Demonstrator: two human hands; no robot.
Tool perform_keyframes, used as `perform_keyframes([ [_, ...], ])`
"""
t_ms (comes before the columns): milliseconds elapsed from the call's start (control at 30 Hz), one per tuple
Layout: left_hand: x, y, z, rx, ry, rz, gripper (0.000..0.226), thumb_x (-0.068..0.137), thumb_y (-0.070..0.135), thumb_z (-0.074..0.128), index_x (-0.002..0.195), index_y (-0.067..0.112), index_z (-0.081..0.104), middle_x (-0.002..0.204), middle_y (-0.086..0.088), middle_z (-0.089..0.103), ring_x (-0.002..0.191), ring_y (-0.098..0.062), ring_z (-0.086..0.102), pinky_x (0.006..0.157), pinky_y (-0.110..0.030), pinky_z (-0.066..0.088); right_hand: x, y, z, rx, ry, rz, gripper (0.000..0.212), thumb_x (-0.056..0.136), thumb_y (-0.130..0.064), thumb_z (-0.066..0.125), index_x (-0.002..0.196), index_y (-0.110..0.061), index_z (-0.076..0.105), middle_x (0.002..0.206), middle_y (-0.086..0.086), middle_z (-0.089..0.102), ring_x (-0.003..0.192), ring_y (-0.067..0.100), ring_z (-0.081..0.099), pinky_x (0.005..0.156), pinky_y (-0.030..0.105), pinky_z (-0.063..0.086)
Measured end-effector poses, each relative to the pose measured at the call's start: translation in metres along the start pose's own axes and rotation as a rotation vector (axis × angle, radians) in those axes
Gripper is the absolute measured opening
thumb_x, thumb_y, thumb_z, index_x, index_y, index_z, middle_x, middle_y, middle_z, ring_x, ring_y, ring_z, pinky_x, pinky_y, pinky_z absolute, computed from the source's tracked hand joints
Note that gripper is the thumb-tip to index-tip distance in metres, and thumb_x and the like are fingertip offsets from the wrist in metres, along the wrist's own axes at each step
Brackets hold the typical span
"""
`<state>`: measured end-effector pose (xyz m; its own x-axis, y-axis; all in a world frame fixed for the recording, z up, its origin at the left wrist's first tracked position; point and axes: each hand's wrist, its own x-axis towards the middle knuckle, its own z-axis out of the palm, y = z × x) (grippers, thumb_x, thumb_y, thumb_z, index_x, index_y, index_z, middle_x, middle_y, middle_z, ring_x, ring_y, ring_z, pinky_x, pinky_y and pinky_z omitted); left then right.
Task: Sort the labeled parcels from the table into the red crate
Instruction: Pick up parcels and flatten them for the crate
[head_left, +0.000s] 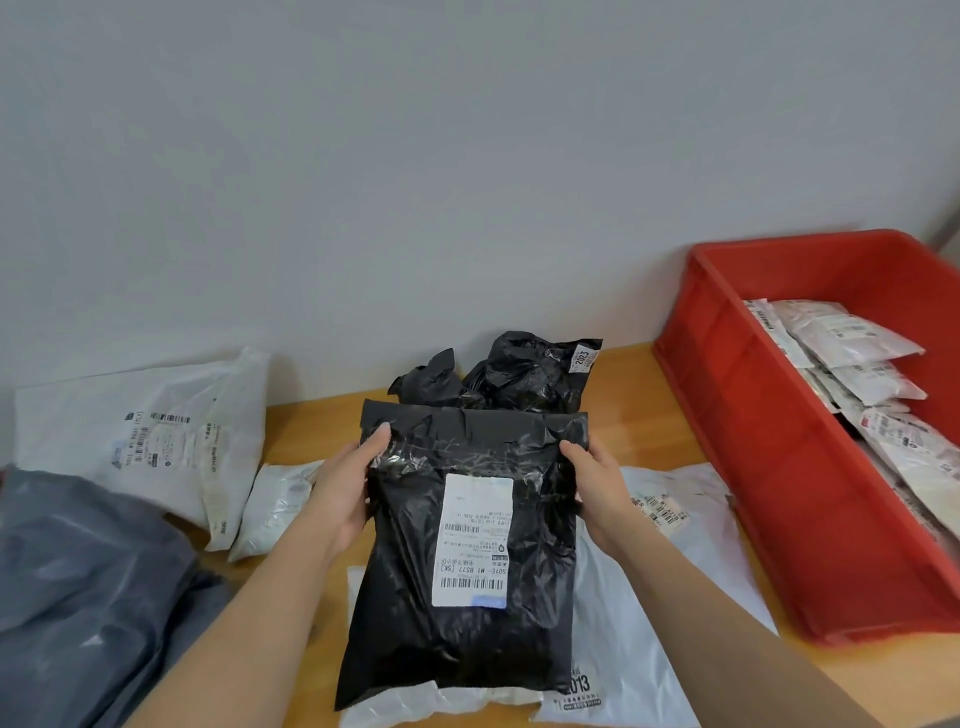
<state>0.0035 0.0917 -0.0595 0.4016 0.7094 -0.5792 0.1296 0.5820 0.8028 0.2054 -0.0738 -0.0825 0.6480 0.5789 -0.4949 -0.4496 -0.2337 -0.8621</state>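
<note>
A black plastic parcel (457, 613) with a white shipping label facing up is held above the table centre. My left hand (347, 483) grips its upper left edge, thumb on top. My right hand (597, 486) grips its upper right edge. The red crate (769, 467) stands at the right on the table and holds several white labeled parcels (857, 343). Under the held parcel lies a white parcel (670, 597) with a label.
A crumpled black parcel (524, 376) lies behind, by the wall. At the left are a large white parcel (150, 436), a small white one (272, 512) and a grey-blue bag (83, 582). The wooden table (639, 384) ends at the wall.
</note>
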Motion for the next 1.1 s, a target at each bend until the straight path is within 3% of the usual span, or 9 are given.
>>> perform_keyframes([
  [133,-0.003,0.006,0.001,0.012,0.081,0.110,0.019,0.092,0.025,0.065,0.108,0.014,0.069,0.108,-0.005,0.073,0.095,-0.018,0.068,0.078,-0.031,0.052,-0.002,-0.002,-0.001,-0.025,-0.001,-0.065,0.022,0.100,-0.033,0.051,0.115,-0.023,0.064,0.110,-0.003,0.072,0.099,0.014,0.067,0.081,0.032,0.052],
  [233,-0.001,0.003,0.011,0.016,0.175,0.200,0.021,0.095,0.025,0.061,0.116,0.020,0.063,0.118,-0.002,0.068,0.104,-0.017,0.064,0.090,-0.032,0.050,0.005,-0.003,0.011,-0.153,0.275,-0.240,0.026,0.101,-0.024,0.049,0.126,-0.019,0.055,0.116,0.001,0.066,0.100,0.015,0.062,0.091,0.034,0.050],
  [333,0.001,-0.014,0.007,0.623,0.327,0.409,0.047,0.094,0.031,0.062,0.138,0.025,0.046,0.135,0.002,0.049,0.123,-0.017,0.048,0.102,-0.035,0.040,0.006,-0.001,0.017,-0.483,0.430,-0.401,0.039,0.097,-0.016,0.051,0.136,-0.016,0.046,0.129,0.001,0.053,0.119,0.017,0.048,0.104,0.033,0.038],
  [400,-0.001,-0.028,0.004,0.993,0.190,0.606,0.041,0.093,0.029,0.062,0.133,0.030,0.051,0.137,0.007,0.048,0.130,-0.015,0.043,0.107,-0.034,0.034,0.000,0.016,0.019,-0.721,0.297,-0.530,0.035,0.093,-0.014,0.054,0.128,-0.016,0.053,0.126,0.000,0.052,0.119,0.013,0.041,0.109,0.032,0.033],
  [467,-0.003,-0.043,0.007,1.187,-0.128,0.555,0.040,0.094,0.032,0.060,0.133,0.035,0.052,0.146,0.013,0.043,0.139,-0.010,0.034,0.114,-0.034,0.025,-0.006,0.040,0.024,-0.850,0.086,-0.564,0.035,0.090,-0.018,0.059,0.125,-0.020,0.058,0.129,-0.003,0.053,0.122,0.012,0.041,0.111,0.039,0.034],
  [600,0.004,-0.068,0.007,1.490,-0.353,0.291,0.064,0.092,0.052,0.056,0.148,0.044,0.028,0.160,0.018,0.014,0.150,-0.015,0.006,0.121,-0.044,0.006,-0.002,0.067,0.033,-1.045,-0.204,-0.178,0.065,0.088,-0.048,0.060,0.147,-0.032,0.036,0.160,-0.010,0.020,0.149,0.018,0.008,0.120,0.045,0.012],
  [833,0.010,-0.109,-0.012,1.665,-0.352,0.146,0.079,0.083,0.061,0.061,0.149,0.047,0.019,0.160,0.022,0.006,0.148,-0.016,0.007,0.118,-0.057,0.006,0.014,0.098,0.017,-1.326,-0.384,0.019,0.090,0.081,-0.062,0.063,0.153,-0.028,0.022,0.163,-0.011,-0.001,0.150,0.019,-0.004,0.121,0.046,0.008],
  [1000,0.022,-0.087,0.003,1.539,-0.278,0.267,0.066,0.083,0.066,0.057,0.141,0.036,0.044,0.150,0.011,0.035,0.137,-0.017,0.030,0.116,-0.045,0.020,0.020,0.071,0.037,-1.408,-0.167,-0.214,0.067,0.081,-0.048,0.068,0.139,-0.024,0.045,0.144,0.005,0.035,0.135,0.028,0.028,0.109,0.041,0.032],
  [1100,0.036,-0.084,0.001,1.490,-0.301,0.299,0.091,0.078,0.058,0.070,0.153,0.034,0.023,0.161,0.006,0.015,0.146,-0.020,0.020,0.119,-0.039,0.021,0.034,0.066,0.043,-1.303,-0.156,-0.312,0.065,0.084,-0.036,0.068,0.142,-0.023,0.042,0.150,0.005,0.027,0.139,0.027,0.022,0.111,0.037,0.031],
])
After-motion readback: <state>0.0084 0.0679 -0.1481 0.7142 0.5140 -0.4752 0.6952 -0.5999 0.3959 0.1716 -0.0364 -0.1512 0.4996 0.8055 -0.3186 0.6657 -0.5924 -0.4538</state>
